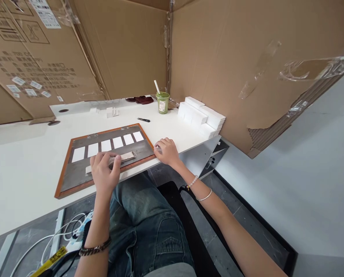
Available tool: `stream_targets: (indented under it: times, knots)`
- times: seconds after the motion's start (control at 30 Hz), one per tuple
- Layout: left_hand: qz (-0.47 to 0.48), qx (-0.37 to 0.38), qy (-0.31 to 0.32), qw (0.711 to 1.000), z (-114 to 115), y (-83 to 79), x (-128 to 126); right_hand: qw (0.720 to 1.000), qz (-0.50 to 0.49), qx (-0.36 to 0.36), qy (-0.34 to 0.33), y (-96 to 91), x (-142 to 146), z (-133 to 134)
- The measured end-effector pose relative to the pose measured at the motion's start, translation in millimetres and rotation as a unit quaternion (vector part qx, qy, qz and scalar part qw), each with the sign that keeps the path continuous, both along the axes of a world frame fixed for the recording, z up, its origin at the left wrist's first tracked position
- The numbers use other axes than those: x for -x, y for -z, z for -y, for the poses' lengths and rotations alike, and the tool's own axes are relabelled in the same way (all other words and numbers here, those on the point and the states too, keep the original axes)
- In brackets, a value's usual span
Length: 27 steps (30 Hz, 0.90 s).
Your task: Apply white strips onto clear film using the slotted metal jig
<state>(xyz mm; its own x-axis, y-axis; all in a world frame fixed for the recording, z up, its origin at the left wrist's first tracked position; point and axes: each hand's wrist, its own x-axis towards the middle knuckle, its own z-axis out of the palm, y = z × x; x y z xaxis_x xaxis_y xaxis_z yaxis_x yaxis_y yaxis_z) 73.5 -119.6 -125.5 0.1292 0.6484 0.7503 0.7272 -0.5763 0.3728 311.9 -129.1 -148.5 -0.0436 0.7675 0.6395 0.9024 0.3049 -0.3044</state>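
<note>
A grey board with an orange-brown frame (62,174) lies on the white table, a row of several white rectangular cards (106,145) across it. My left hand (104,171) is closed over a long pale bar (128,156) resting on the board's near part; the palm hides the bar's middle. At the frame's near right corner is my right hand (166,151), its fingers curled together. Something small and whitish shows by those fingertips, too little of it to name.
Stacks of white cards (202,115) stand at the table's right end. Farther back are a green drink cup (162,103) with a straw, a black pen (143,120), dark cloth (143,100) and small white pieces (111,112). Cardboard walls (134,50) enclose the back; cables (69,227) hang below.
</note>
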Motion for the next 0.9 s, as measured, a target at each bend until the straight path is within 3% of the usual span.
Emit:
stream_targets:
  times: [0.9]
  knots:
    - [-0.008,-0.011,0.0,1.0,2.3,-0.1,1.5,1.0,0.011,0.004,0.017,-0.1,3.9,1.0]
